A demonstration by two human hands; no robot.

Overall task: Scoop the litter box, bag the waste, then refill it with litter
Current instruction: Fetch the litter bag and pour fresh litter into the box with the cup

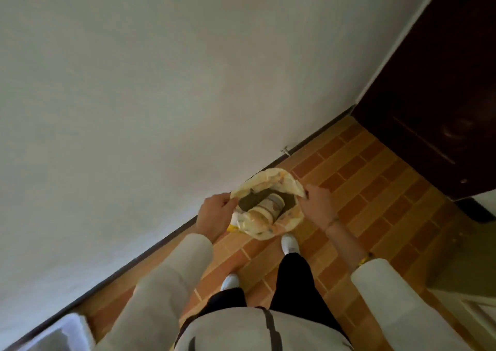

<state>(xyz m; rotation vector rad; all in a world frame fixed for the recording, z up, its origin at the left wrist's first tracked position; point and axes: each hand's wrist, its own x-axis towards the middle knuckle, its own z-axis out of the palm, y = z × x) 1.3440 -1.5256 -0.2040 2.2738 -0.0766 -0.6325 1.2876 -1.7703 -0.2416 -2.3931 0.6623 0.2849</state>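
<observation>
A cream and orange litter bag point(271, 181) stands open on the brick-pattern floor against the white wall. Grey litter point(248, 202) shows inside, and a cream cup-like scoop point(269, 207) lies on top of it. My left hand point(216, 214) grips the bag's left rim. My right hand point(316, 203) pinches the right rim, so the mouth is held wide. No litter box can be made out for certain.
A dark brown door point(434, 82) stands at the upper right. A metal door stop point(285, 151) sticks out at the wall's base. A pale boxy object point(61, 332) sits at the bottom left. My white shoes point(290, 243) stand just behind the bag.
</observation>
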